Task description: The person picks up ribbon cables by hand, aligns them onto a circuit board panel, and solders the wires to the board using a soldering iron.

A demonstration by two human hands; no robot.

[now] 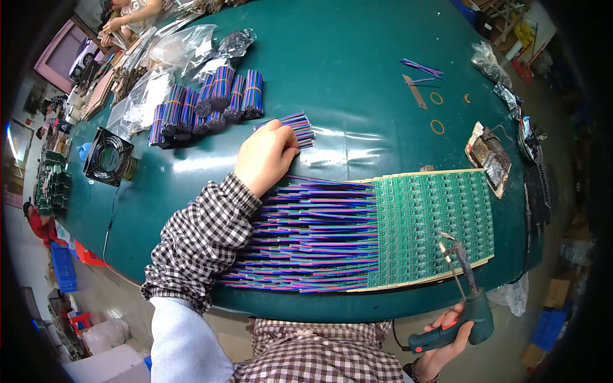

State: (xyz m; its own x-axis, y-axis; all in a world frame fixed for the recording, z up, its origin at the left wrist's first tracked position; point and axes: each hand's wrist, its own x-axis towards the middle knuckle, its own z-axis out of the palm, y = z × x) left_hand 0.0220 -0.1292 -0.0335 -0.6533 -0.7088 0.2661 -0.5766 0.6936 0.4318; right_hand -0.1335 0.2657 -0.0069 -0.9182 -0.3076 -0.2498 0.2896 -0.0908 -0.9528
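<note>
My left hand (268,155) reaches to a small loose pile of blue, red and dark wires (303,129), its fingers curled and pinching at the pile's near side. The fingertips are partly hidden. In my right hand (450,332) is a green soldering gun (480,314), gripped by its handle at the table's near edge. The gun's metal tip (447,236) stands over a panel of green circuit boards (434,210). Rows of coloured wires (306,236) run leftward from the panel's left side, partly under my left sleeve.
Banded wire bundles (204,99) stand at the back left, beside clear plastic bags (182,48). A black fan (110,157) is at the left. Rubber bands (437,127), a flat blade (414,91) and a solder-stained tray (490,159) lie at the right. Another person's hands (115,25) work at far left.
</note>
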